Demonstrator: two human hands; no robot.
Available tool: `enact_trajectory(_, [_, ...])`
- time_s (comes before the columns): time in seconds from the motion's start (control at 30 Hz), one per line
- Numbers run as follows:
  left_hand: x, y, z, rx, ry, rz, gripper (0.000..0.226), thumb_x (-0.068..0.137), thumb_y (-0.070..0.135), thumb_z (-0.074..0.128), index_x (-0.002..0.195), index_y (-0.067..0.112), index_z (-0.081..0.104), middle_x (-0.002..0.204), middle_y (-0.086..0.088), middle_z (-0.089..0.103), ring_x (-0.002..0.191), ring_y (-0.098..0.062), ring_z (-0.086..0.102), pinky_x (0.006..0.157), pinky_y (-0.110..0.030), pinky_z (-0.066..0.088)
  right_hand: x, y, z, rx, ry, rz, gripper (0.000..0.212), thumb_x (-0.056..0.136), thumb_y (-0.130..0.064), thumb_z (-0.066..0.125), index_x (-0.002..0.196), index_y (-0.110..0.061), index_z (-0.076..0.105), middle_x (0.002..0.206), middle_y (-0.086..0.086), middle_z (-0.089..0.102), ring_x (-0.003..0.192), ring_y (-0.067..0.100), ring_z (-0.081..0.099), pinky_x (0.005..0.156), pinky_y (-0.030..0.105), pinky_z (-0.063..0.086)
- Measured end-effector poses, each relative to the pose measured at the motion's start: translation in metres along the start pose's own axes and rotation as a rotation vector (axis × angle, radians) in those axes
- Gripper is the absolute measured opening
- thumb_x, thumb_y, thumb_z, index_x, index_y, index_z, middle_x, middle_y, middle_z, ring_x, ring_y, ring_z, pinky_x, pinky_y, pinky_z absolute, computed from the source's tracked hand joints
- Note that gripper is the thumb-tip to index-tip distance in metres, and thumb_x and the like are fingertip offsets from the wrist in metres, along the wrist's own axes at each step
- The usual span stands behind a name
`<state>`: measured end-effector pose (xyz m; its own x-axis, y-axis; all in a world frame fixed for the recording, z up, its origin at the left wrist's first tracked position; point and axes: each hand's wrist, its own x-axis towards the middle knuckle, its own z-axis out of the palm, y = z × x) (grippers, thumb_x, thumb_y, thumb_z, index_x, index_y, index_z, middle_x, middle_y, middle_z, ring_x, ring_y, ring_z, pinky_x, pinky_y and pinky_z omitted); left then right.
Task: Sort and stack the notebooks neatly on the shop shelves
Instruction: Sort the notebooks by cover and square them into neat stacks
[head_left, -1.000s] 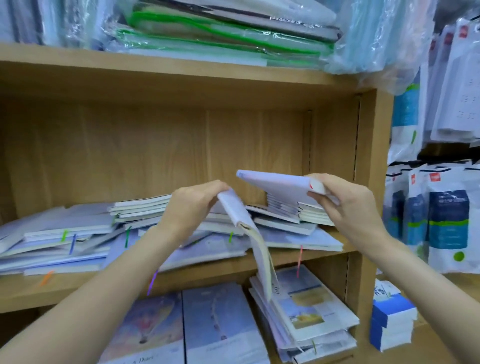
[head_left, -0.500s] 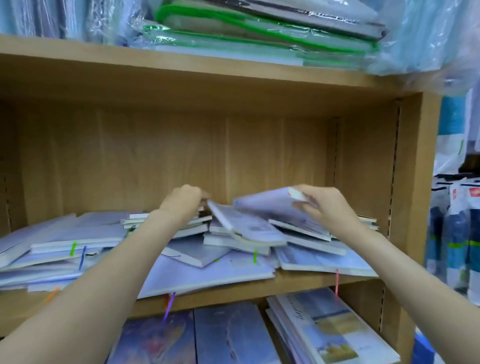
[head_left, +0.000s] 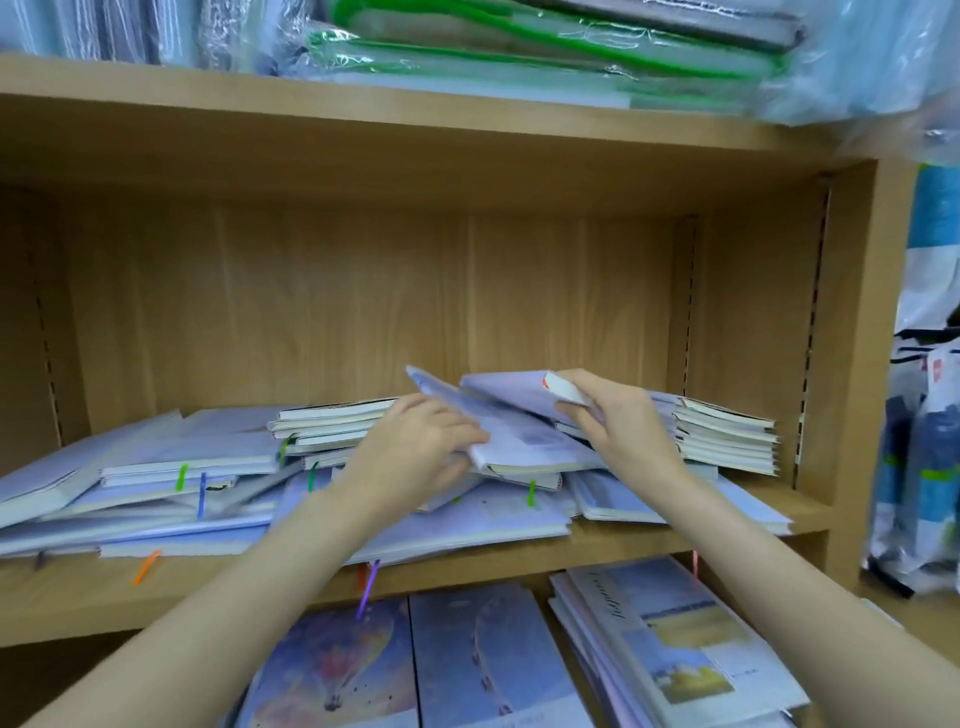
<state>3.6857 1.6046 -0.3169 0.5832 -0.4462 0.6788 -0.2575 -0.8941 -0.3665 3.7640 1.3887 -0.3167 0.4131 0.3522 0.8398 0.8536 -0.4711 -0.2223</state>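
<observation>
A jumble of pale lilac notebooks (head_left: 171, 467) with coloured ribbon markers covers the middle wooden shelf (head_left: 623, 553). My left hand (head_left: 415, 457) grips the near edge of one tilted lilac notebook (head_left: 514, 436) at the middle of the pile. My right hand (head_left: 613, 421) holds a second lilac notebook (head_left: 509, 389) by its corner, lifted just behind the first. A neater stack of notebooks (head_left: 727, 436) sits at the right end of the shelf, touching my right wrist's far side.
The shelf's right upright (head_left: 857, 364) stands close to the stack. Plastic-wrapped green and blue folders (head_left: 519, 47) fill the shelf above. Illustrated notebooks (head_left: 493, 660) lie on the shelf below. Packaged goods (head_left: 924, 467) hang to the right.
The view has shifted closer and rightward. The notebook in my left hand, hanging open off the edge a second ago, is now shut and lying on the pile. My right hand has lowered.
</observation>
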Motion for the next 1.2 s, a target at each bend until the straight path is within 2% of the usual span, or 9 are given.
enact_trajectory(0.13, [0.014,-0.027,-0.031,0.007,0.276,-0.274,0.033,0.078,0.033,0.045,0.077,0.016,0.074,0.056,-0.009,0.065,0.047,-0.028,0.061,0.049,-0.027,0.041,0.010,0.001,0.013,0.006,0.011,0.035,0.016,0.092,-0.007,0.052,0.105,-0.013,0.060,0.077,-0.002,0.057,0.073,0.020,0.050,0.067,0.031,0.035])
enact_trajectory(0.37, [0.006,-0.080,-0.090,-0.024,0.552,-0.569,0.022,0.093,0.022,0.054,0.090,0.006,0.069,0.073,-0.019,0.067,0.067,-0.040,0.059,0.059,-0.034,0.033,0.011,-0.010,0.030,-0.025,-0.520,0.150,0.050,0.092,-0.031,0.056,0.135,-0.009,0.043,0.137,0.006,0.048,0.128,0.020,0.044,0.105,0.028,0.032])
enact_trajectory(0.47, [0.012,-0.068,-0.095,0.048,0.569,-0.504,0.020,0.092,0.018,0.054,0.094,0.007,0.070,0.073,-0.018,0.067,0.065,-0.037,0.060,0.059,-0.029,0.030,0.019,-0.019,0.003,0.305,-0.185,0.280,0.074,0.083,-0.034,0.067,0.144,-0.018,0.029,0.148,0.000,0.033,0.133,0.014,0.035,0.108,0.029,0.032])
enact_trajectory(0.57, [0.033,-0.035,-0.093,0.009,0.551,-0.381,0.027,0.090,0.023,0.047,0.093,0.007,0.069,0.072,-0.013,0.067,0.066,-0.032,0.062,0.059,-0.031,0.035,0.035,-0.042,-0.022,0.306,-0.072,0.062,0.084,0.080,-0.028,0.072,0.143,-0.041,0.018,0.150,-0.010,0.024,0.118,0.006,0.045,0.092,0.017,0.040])
enact_trajectory(0.7, [0.068,0.015,-0.072,-0.112,0.550,-0.089,0.027,0.085,0.013,0.048,0.091,-0.003,0.069,0.093,-0.016,0.071,0.089,-0.032,0.069,0.086,-0.025,0.040,0.044,-0.042,-0.034,0.139,0.112,0.081,0.013,0.088,-0.025,0.062,0.098,-0.018,0.066,0.082,-0.005,0.059,0.058,0.007,0.045,0.064,0.027,0.033])
enact_trajectory(0.83, [0.107,0.045,-0.049,-0.244,0.600,-0.012,0.025,0.088,0.011,0.049,0.096,-0.003,0.068,0.107,-0.014,0.069,0.107,-0.030,0.062,0.089,-0.024,0.042,0.042,-0.001,-0.061,-0.047,0.444,0.058,0.017,0.090,-0.020,0.058,0.099,-0.012,0.071,0.087,0.007,0.071,0.079,0.026,0.063,0.071,0.036,0.048])
enact_trajectory(1.0, [0.127,0.068,-0.008,-0.407,0.270,-0.240,0.026,0.092,0.008,0.046,0.109,0.009,0.065,0.114,-0.013,0.065,0.117,-0.029,0.056,0.091,-0.038,0.046,0.031,0.070,-0.087,-0.574,0.485,-0.001,0.012,0.085,-0.013,0.060,0.090,-0.007,0.070,0.085,0.011,0.070,0.075,0.033,0.065,0.056,0.033,0.049])
enact_trajectory(1.1, [0.109,0.074,0.021,-0.232,-0.319,-0.278,0.029,0.095,0.016,0.043,0.119,0.015,0.059,0.109,-0.013,0.064,0.100,-0.030,0.057,0.080,-0.032,0.042,-0.004,0.118,-0.077,-0.806,-0.001,0.316,0.013,0.088,-0.007,0.055,0.094,-0.006,0.067,0.087,0.011,0.065,0.081,0.032,0.061,0.059,0.033,0.046])
enact_trajectory(1.2, [0.089,0.075,0.036,-0.194,-0.436,-0.233,0.035,0.098,0.031,0.041,0.129,0.018,0.050,0.120,-0.010,0.062,0.108,-0.029,0.055,0.082,-0.032,0.040,-0.035,0.140,-0.068,-0.799,-0.191,0.542,0.022,0.098,-0.017,0.039,0.112,-0.010,0.055,0.107,0.010,0.060,0.101,0.034,0.054,0.083,0.040,0.045])
